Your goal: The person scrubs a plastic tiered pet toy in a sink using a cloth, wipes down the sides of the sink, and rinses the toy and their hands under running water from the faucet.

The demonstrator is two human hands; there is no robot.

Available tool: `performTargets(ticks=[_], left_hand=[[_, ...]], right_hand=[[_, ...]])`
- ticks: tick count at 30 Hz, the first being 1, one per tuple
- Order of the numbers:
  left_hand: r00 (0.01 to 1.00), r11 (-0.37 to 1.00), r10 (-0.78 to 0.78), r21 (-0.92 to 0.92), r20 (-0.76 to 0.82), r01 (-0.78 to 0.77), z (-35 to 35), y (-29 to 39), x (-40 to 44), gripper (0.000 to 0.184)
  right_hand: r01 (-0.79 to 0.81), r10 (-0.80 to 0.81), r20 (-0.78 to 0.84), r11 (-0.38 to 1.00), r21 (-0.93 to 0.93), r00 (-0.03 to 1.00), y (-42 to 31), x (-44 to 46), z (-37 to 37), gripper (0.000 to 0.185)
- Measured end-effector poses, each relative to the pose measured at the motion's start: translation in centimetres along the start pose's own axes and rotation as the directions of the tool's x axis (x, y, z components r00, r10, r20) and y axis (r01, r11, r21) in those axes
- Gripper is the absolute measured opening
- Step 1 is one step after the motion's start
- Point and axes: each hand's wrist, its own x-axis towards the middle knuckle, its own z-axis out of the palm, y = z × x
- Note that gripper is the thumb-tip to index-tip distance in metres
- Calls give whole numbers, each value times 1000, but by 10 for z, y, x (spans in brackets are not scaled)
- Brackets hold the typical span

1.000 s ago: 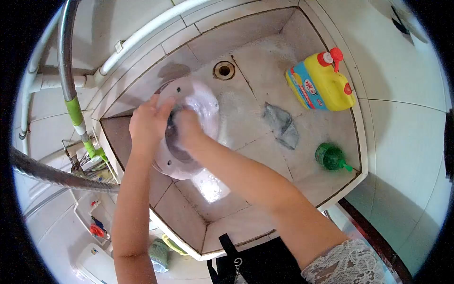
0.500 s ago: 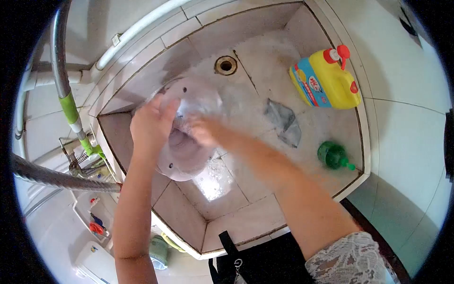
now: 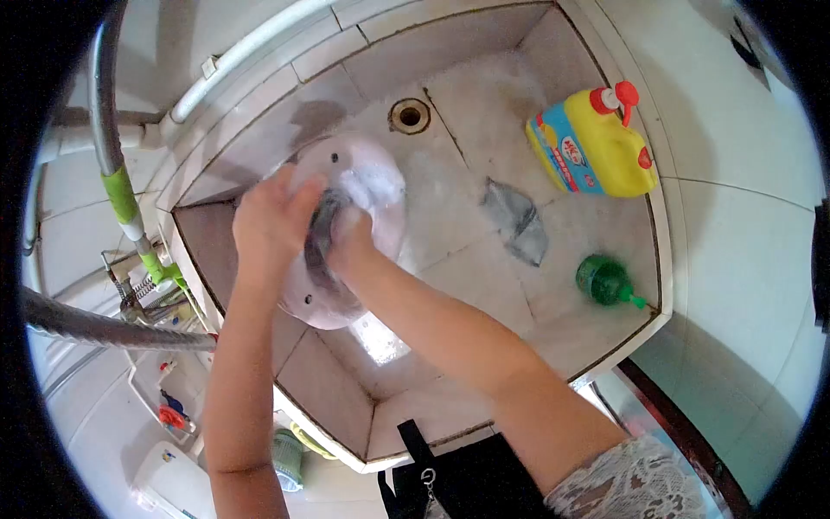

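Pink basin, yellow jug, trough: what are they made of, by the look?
Pink basin: likely smooth plastic; shiny highlights, rounded moulded form.
Yellow jug: probably glossy opaque plastic; moulded-in handle.
Trough: apparently glazed ceramic tile, given straight joints and sheen; stone possible.

Open basin floor (image 3: 458,320) below the crumpled grey cloth (image 3: 516,221); yellow jug (image 3: 596,143), green bottle (image 3: 605,280) flanking rightward.

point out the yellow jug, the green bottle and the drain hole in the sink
yellow jug (image 3: 596,147): head view, on the side of its body
green bottle (image 3: 603,278): head view, on the middle of its body
drain hole (image 3: 409,116): head view, on the dark opening inside the ring
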Motion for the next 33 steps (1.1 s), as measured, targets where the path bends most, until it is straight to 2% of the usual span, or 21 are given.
performTargets(ticks=[3, 4, 5, 7, 8, 10, 11, 13, 15, 16, 18, 19, 20, 21, 22, 23, 25, 28, 30, 31, 33], left_hand=[[996, 999, 42, -15, -79, -43, 8, -5, 0, 51], [999, 999, 43, 19, -29, -42, 9, -7, 1, 51], [999, 998, 42, 51, 24, -43, 9, -12, 2, 52], [998, 998, 27, 48, 49, -29, 10, -12, -1, 53], [1000, 1000, 16, 20, 26, -17, 10, -8, -7, 52], [1000, 1000, 9, -12, 8, -9, 7, -5, -11, 51], [1000, 1000, 13, -21, 6, -12, 7, -4, -6, 49], [1000, 998, 23, -57, 12, -22, 7, 2, 0, 47], [999, 995, 26, -95, 27, -23, 5, 6, 1, 44], [999, 997, 51, -51, 7, -51, 5, 7, -1, 43], [994, 994, 105, 38, -40, -103, 8, 11, -8, 40], [997, 997, 72, 4, -25, -72, 8, 11, -11, 39], [999, 999, 41, -25, -12, -41, 6, 8, -14, 39], [1000, 998, 6, -55, 5, -6, 5, 3, -16, 39], [1000, 995, -9, -95, -25, 7, 8, -3, -16, 40], [998, 991, -24, -134, -54, 17, 13, -10, -15, 41], [992, 974, -104, -211, -70, 87, 11, -8, -11, 44], [961, 900, -276, -357, -27, 249, 10, -10, -4, 50], [937, 811, -348, -502, 1, 302, 18, -22, -1, 54], [971, 899, -240, -380, -10, 219, 19, -18, -4, 51], [1000, 992, -19, -122, 9, 19, 14, -7, -15, 45]], right_hand=[[149, -167, 161, 982, 115, 973, 33, 60, -9, 40], [235, -200, 224, 962, -140, 954, 36, 61, -26, 40], [317, -213, 290, 869, -379, 933, 38, 59, -45, 40], [444, -167, 420, 495, -746, 892, 37, 49, -74, 41], [495, -128, 478, 244, -834, 869, 36, 45, -85, 42], [627, 1, 642, -221, -747, 767, -8, 61, -99, 38], [676, 47, 711, -360, -643, 702, -34, 72, -98, 37], [700, 53, 785, -491, -518, 618, -63, 86, -95, 34], [659, -80, 779, -483, -576, 622, -58, 87, -98, 32], [613, -191, 735, -438, -657, 651, -40, 81, -100, 30], [486, -387, 559, -278, -829, 733, 22, 49, -97, 28], [404, -416, 427, -147, -903, 803, 52, 19, -91, 31], [422, -483, 304, 156, -893, 821, 76, -8, -70, 36], [321, -113, 300, 302, -898, 947, 82, -18, -61, 44], [116, -59, 108, 732, -672, 992, 68, -63, -37, 48], [235, -160, 187, 831, -504, 969, 62, -83, -30, 53], [546, -450, 310, 708, -447, 837, 74, -82, -25, 59], [804, -638, 518, 305, -510, 570, 68, -61, -20, 57], [808, -784, 540, -87, -582, 305, 50, -36, -20, 53], [742, -811, 563, -277, -610, 159, 33, -21, -20, 51], [680, -831, 556, -394, -619, 24, -18, -3, -15, 46]])
